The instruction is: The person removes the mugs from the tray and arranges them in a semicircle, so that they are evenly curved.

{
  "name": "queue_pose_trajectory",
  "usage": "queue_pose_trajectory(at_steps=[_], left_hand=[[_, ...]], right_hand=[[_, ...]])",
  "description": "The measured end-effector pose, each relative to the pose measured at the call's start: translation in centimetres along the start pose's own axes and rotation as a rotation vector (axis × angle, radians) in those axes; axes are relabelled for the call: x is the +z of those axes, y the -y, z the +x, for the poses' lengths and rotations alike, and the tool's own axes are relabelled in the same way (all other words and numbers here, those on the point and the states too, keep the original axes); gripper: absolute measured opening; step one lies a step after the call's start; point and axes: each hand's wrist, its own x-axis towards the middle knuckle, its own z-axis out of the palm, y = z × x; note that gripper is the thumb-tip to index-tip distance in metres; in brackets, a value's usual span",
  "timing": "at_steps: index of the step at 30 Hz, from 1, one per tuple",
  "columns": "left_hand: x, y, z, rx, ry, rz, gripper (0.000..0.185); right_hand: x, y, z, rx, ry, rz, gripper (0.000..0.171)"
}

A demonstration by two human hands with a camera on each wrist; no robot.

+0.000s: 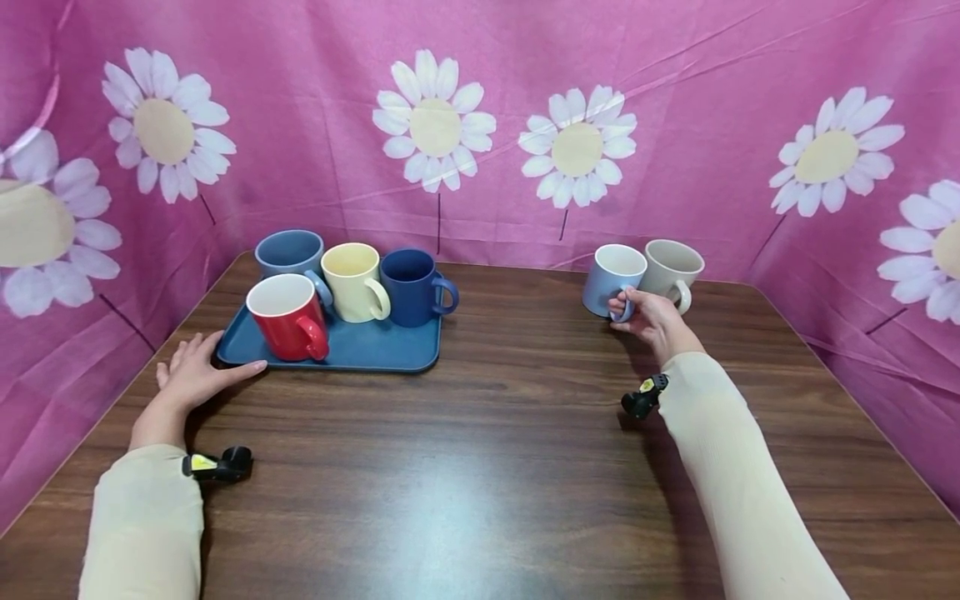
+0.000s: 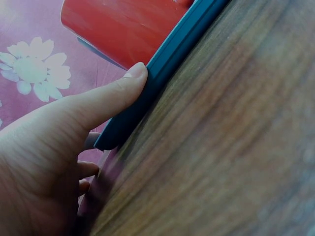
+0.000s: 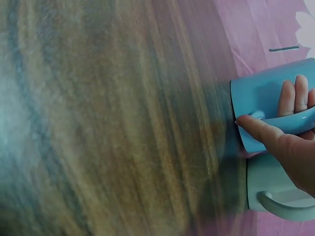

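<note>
My right hand (image 1: pixel 654 323) grips the handle of a light blue mug (image 1: pixel 606 282), with fingers passing through the handle in the right wrist view. The mug stands upright, close beside a light grey mug (image 1: pixel 672 265). At the left, my left hand (image 1: pixel 191 375) rests against the near left corner of a blue tray (image 1: pixel 382 354), its thumb extended along the front rim and its fingers spread at the side. On the tray are a red mug (image 1: pixel 281 321), a greyish-blue mug (image 1: pixel 288 250), a cream mug (image 1: pixel 348 287) and a dark blue mug (image 1: pixel 407 292).
A brown wood-grain table (image 1: pixel 480 450) bears the tray and mugs. Pink cloth (image 1: pixel 510 221) with white daisies hangs close behind them and along both sides. Small black cameras (image 1: pixel 219 465) are strapped at both wrists.
</note>
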Motion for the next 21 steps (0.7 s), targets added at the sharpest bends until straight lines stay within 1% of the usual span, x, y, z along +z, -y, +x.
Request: queue_pose_trajectory(at_steps=[7, 13, 21], left_hand=[[0.04, 0.11, -0.03, 0.003, -0.004, 0.005, 0.094], [0.04, 0.13, 0.09, 0.008, -0.008, 0.012, 0.094], [0.03, 0.2, 0.11, 0.007, -0.007, 0.009, 0.094]], right_hand=[[0.0, 0.15, -0.02, 0.002, -0.003, 0.012, 0.04], [-0.02, 0.01, -0.13, 0.012, -0.012, -0.01, 0.039], [-0.11, -0.26, -0.35, -0.012, -0.041, 0.0, 0.037]])
